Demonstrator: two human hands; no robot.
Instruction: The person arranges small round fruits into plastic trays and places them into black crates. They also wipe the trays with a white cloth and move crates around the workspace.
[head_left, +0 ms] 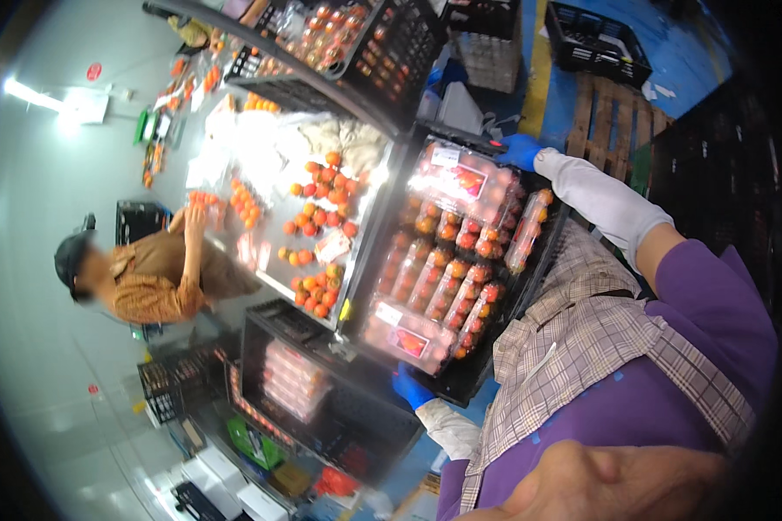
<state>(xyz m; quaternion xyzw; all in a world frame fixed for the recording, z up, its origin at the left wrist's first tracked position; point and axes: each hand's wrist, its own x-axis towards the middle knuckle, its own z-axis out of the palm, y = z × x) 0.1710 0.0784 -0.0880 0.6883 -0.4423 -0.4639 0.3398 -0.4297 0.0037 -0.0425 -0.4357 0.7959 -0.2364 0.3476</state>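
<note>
A black plastic crate (456,385) lies before me, holding several clear plastic packs of small round red and orange fruits, which look like tomatoes. Most packs stand on edge in rows; one labelled pack (463,182) lies flat near the right end, another (409,335) near the left end. My right hand (520,151), in a blue glove with a white sleeve cover, grips the crate's right end. At the opposite end, my left hand (413,389), gloved alike, holds the rim, its fingers partly hidden. The crate's far side is beside a metal worktable (274,251).
Loose fruits (322,225) lie in groups on the worktable. Across it stands a person (159,277) in a cap and brown apron. A fruit-filled black crate (391,58) is at the right, another crate with packs (358,397) at the left. A wooden pallet (606,124) lies on the floor.
</note>
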